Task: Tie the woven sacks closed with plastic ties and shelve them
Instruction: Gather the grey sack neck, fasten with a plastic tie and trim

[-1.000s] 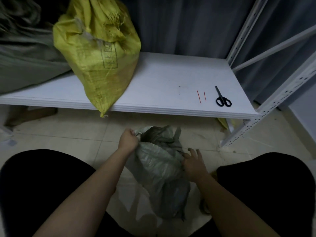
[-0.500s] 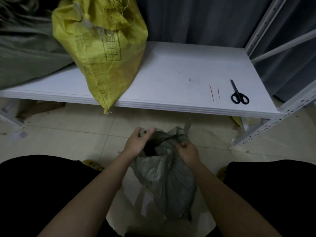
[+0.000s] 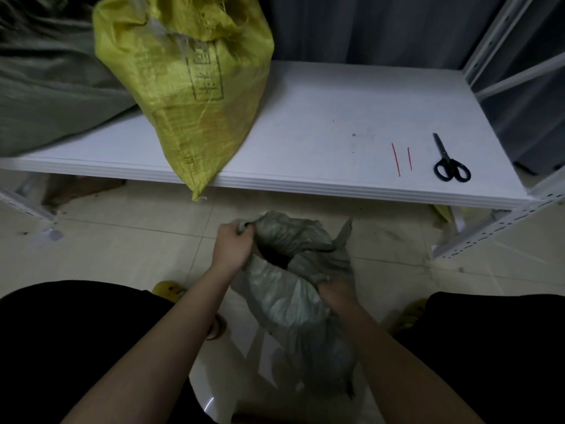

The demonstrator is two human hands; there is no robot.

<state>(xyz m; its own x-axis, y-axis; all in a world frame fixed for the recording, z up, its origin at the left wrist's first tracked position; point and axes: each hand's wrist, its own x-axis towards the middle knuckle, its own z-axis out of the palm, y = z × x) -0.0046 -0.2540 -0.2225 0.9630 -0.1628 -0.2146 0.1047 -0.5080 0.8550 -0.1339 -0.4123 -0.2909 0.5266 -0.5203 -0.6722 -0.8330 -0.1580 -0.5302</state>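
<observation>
The fingers of the left hand (image 3: 234, 243) and right hand (image 3: 335, 291) are clenched on the grey sack (image 3: 293, 289) mouth, held at lower centre, below the shelf (image 3: 321, 123) carrying red ties (image 3: 396, 159).

Grey-green woven sack (image 3: 293, 301), crumpled, standing on the tiled floor with its mouth still open and untied. Yellow woven sack (image 3: 189, 87) with printed markings, lying on the white shelf (image 3: 321, 117), one corner overhanging the front edge. Two thin red plastic ties (image 3: 402, 159) lie side by side on the shelf, well apart from both sacks.
</observation>
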